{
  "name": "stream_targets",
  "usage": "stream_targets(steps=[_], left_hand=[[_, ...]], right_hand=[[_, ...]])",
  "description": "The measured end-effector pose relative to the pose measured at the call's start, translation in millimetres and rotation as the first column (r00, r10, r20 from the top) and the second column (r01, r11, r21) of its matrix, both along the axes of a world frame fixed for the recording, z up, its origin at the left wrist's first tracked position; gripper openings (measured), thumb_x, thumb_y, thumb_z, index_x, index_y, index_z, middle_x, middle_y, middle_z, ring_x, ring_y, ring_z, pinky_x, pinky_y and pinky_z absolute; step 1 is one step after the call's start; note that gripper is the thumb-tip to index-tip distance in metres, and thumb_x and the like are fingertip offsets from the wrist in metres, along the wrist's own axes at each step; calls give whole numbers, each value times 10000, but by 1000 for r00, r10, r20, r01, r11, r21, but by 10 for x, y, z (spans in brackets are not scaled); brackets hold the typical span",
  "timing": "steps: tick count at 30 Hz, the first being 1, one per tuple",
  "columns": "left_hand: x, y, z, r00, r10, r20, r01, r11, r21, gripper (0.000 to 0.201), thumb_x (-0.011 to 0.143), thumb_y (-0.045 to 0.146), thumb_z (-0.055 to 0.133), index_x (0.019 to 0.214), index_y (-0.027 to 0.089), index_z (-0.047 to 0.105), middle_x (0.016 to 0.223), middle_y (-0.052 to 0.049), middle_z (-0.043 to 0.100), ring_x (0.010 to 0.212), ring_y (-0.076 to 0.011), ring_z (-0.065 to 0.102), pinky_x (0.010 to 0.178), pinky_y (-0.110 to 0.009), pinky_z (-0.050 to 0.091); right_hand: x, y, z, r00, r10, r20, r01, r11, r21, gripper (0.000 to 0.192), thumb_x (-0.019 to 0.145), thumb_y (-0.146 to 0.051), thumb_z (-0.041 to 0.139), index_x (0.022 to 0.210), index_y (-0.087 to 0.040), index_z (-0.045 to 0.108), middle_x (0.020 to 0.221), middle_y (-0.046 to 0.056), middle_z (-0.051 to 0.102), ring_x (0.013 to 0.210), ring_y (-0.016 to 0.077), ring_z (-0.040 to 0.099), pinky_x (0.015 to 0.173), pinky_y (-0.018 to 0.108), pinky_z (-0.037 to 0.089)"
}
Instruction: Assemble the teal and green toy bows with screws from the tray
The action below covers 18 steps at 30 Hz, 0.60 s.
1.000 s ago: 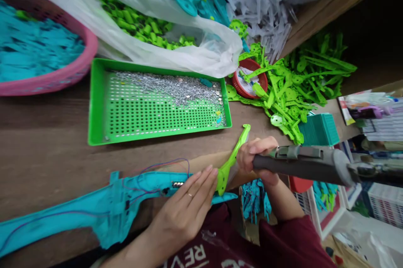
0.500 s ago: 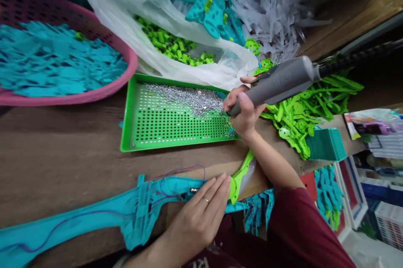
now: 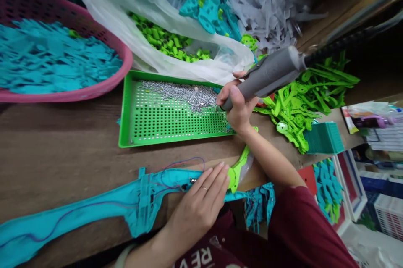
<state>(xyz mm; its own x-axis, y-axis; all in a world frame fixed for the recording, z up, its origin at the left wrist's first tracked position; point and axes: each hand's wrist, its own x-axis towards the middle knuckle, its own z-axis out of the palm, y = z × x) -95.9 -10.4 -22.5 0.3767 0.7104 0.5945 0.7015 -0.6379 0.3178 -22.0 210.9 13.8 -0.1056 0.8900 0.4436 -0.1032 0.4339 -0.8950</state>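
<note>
My right hand [image 3: 238, 106] is wrapped around a grey electric screwdriver [image 3: 267, 75], held slanted with its lower end at the right side of a green perforated tray [image 3: 126, 125]. Small silver screws [image 3: 195, 96] lie heaped along the tray's far side. The driver's tip is hard to make out among them. Below, my left hand [image 3: 201, 201] lies flat, fingers stretched together, on a long teal plastic toy shell [image 3: 135, 192]. Thin red and blue wires run along that shell. A lime-green curved piece [image 3: 236, 173] with a clear part sits at its right end, beside my fingertips.
A pink basket [image 3: 126, 66] of teal pieces stands at the left. Behind the tray, a white plastic bag [image 3: 103, 7] holds lime-green caps [image 3: 166, 41]. Lime-green parts [image 3: 292, 112] and a stack of teal pieces [image 3: 324, 137] lie right. A black cable [image 3: 336, 47] trails from the screwdriver.
The whole view has shifted slightly, so things appear a little further left and up. Both hands keep their places, the right one still around the electric screwdriver.
</note>
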Motion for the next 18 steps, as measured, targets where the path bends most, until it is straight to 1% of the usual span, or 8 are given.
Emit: stream_targets(steps=[3,5,8,11,13,14,16,18], left_hand=[[-7,13,6,1000,4,-27,-4,1000,17,333,961,85,476,1238,8,645,1344,-217,662,1307,-330,599,1090,-449,503],[-15,20,11,999,1,-37,0,1000,29,322,961,88,482,1226,14,650,1334,-211,671,1281,-324,621,1065,-447,522],[-29,36,30,999,-4,-40,5,1000,26,304,974,107,493,1217,23,655,1321,-201,682,1240,-311,650,1033,-443,542],[-35,59,52,999,-15,-38,17,999,41,293,983,121,513,1218,11,650,1295,-208,695,1187,-311,679,999,-446,554],[-36,71,59,999,-31,-29,32,998,50,287,985,109,511,1211,-1,649,1279,-214,701,1168,-317,686,981,-447,557],[-36,75,59,999,-39,-24,40,998,49,285,985,101,504,1206,-4,650,1275,-214,703,1167,-319,685,979,-447,557],[-38,74,54,999,-47,-22,48,998,42,287,988,95,493,1206,-4,651,1276,-214,702,1176,-319,681,987,-446,553],[-40,66,46,999,-47,-24,48,998,36,291,989,99,492,1211,-3,649,1286,-217,696,1191,-317,674,1003,-444,546]], right_hand=[[-36,42,-45,999,37,-14,-37,999,31,472,819,-626,672,1043,-261,476,571,-114,481,425,100,496,488,284,447],[-60,72,-25,998,53,-23,-51,998,46,481,826,-622,674,1066,-257,474,576,-114,489,421,96,494,480,278,441],[11,-31,189,998,-2,-69,7,997,76,499,827,-624,680,1102,-268,464,595,-108,495,426,99,497,454,268,428],[280,-458,556,993,-42,-112,54,993,106,371,882,-562,640,1103,-305,490,606,-98,462,429,103,478,425,257,415],[515,-876,759,990,90,-107,-81,993,90,219,918,-433,615,1079,-308,536,605,-88,467,424,103,471,411,250,423],[627,-1088,817,986,143,-88,-138,989,60,222,930,-386,600,1128,-300,549,613,-78,488,440,113,494,419,259,446],[809,-1452,827,985,170,-28,-170,985,-7,288,937,-368,591,1213,-312,529,627,-66,514,476,134,538,461,289,493],[918,-1686,713,988,151,5,-151,987,-48,335,938,-387,584,1255,-332,493,635,-63,522,500,149,563,488,312,515]])
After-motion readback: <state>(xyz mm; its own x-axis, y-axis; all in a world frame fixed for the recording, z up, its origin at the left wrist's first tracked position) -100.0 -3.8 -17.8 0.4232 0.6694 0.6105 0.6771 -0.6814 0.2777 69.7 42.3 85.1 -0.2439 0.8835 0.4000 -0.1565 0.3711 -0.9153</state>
